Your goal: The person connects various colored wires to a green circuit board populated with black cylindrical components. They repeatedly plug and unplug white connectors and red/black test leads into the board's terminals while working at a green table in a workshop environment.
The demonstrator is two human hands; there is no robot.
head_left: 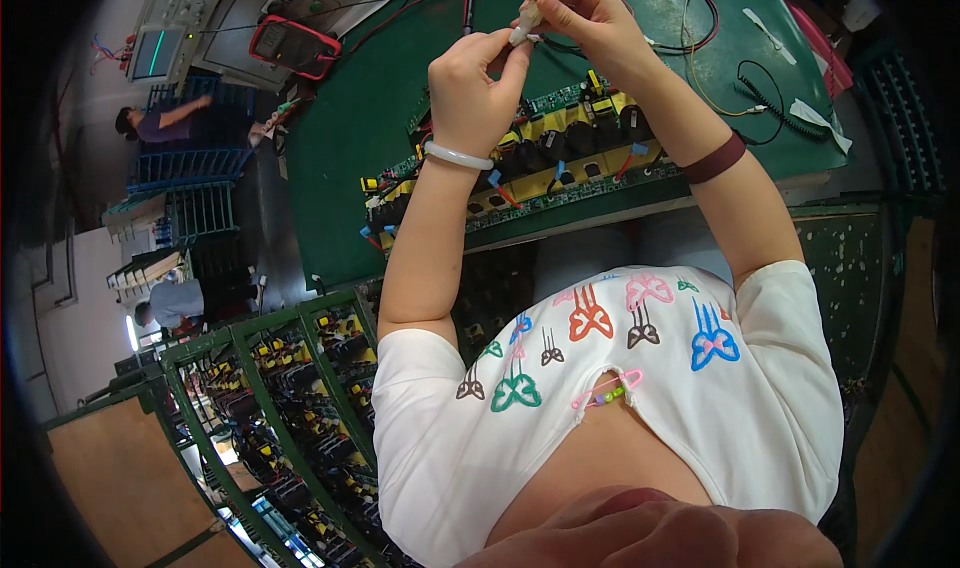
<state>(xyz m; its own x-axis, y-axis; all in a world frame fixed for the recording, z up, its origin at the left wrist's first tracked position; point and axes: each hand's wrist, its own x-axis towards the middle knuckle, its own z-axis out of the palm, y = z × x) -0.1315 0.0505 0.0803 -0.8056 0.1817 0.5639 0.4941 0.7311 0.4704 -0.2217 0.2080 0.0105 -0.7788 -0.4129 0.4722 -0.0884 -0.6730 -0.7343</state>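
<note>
Above the far part of the green work table, both of my hands meet at a small whitish plastic connector with dark cable beside it. My left hand pinches its lower end between thumb and fingertips. My right hand grips the upper end with the fingers closed. Just below my hands lies a long circuit board with yellow and black components, and blue terminals on red leads. My wrists partly cover it. The connector's exact type is too small to make out.
A red multimeter lies left of my hands, near an instrument with a lit screen. Loose cables and a coiled black cord spread at right. A green rack holds several boards at lower left. Two people are farther left.
</note>
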